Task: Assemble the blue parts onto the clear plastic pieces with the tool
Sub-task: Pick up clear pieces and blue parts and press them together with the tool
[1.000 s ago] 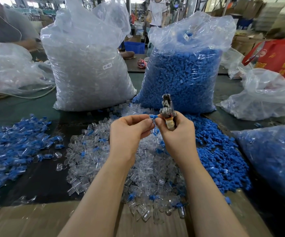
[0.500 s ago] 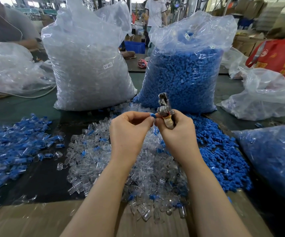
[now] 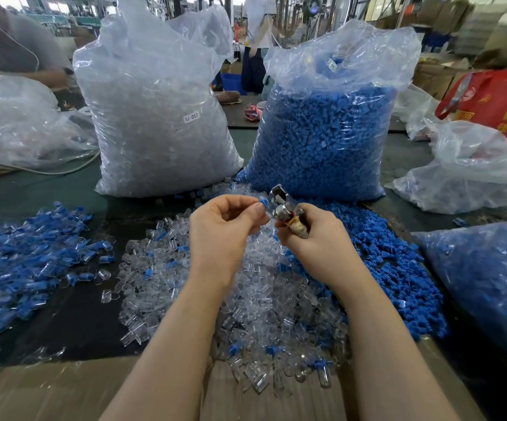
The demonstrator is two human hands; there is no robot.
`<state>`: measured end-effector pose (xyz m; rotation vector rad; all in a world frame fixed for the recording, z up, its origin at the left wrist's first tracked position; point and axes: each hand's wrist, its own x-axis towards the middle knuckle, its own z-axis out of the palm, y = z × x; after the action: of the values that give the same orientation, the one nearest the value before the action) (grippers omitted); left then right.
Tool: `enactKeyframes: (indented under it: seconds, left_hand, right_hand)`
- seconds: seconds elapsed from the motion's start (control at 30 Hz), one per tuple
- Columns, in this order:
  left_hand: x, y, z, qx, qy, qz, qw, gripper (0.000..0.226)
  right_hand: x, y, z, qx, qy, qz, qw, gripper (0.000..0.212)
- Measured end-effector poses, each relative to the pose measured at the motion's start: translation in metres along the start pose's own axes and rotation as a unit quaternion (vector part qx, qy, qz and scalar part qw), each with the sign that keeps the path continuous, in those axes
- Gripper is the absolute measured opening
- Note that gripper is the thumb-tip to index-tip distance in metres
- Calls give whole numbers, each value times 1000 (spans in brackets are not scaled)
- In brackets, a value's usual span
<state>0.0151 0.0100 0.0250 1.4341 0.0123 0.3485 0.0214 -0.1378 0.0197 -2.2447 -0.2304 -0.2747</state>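
two hands (image 3: pixel 225 235), one tool (image 3: pixel 285 208), two full bags (image 3: pixel 161 117)

Two tall bags, clear pieces (image 3: pixel 158 117) and blue parts (image 3: pixel 322 132), wall off the bench's far edge. Bare dark bench (image 3: pixel 73 314) lies open between the left assembled pile (image 3: pixel 18 268) and the central clear heap (image 3: pixel 261 299).

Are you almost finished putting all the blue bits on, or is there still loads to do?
Some are done: a heap of joined blue-and-clear pieces lies on the left. Right now the left hand pinches a blue part against the metal tool gripped in the right hand. Loads remain: loose clear pieces, loose blue parts, and two big full bags behind.
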Motion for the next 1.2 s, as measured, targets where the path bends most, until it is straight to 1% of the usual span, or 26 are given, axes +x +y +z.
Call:
enactKeyframes:
  seconds: [0.1, 0.27, 0.37, 0.83, 0.97, 1.03, 1.07, 1.13, 1.2]
  left_hand:
    - [1, 0, -1, 0, -16, 4, 1000, 14]
    - [1, 2, -4, 7, -36, 13, 999, 8]
    - [0, 4, -5, 13, -43, 20, 999, 10]
    - [0, 3, -5, 27, -47, 17, 998, 7]
    - [3, 1, -7, 21, -58, -3, 998, 6]
    - [6, 1, -11, -4, -58, -37, 998, 4]
    - [7, 1, -14, -25, -43, -57, 997, 4]
    - [14, 0, -24, -99, 27, -107, 989, 5]
    - [23, 2, -44, -210, 120, -154, 958, 5]
  right_hand:
    - [0, -1, 1, -15, -12, -4, 1000, 17]
    - [0, -1, 1, -6, -31, 3, 1000, 13]
    - [-1, -1, 1, -10, -42, 1, 999, 9]
    - [-3, -3, 3, -47, -35, 5, 998, 11]
    - [-2, -3, 4, -60, -35, 0, 998, 8]
    - [-1, -3, 5, -64, -22, -5, 998, 4]
    - [-1, -3, 6, -62, -13, -2, 998, 5]
    - [1, -1, 6, -64, 6, 17, 998, 6]
    - [2, 3, 4, -87, 29, 46, 995, 8]
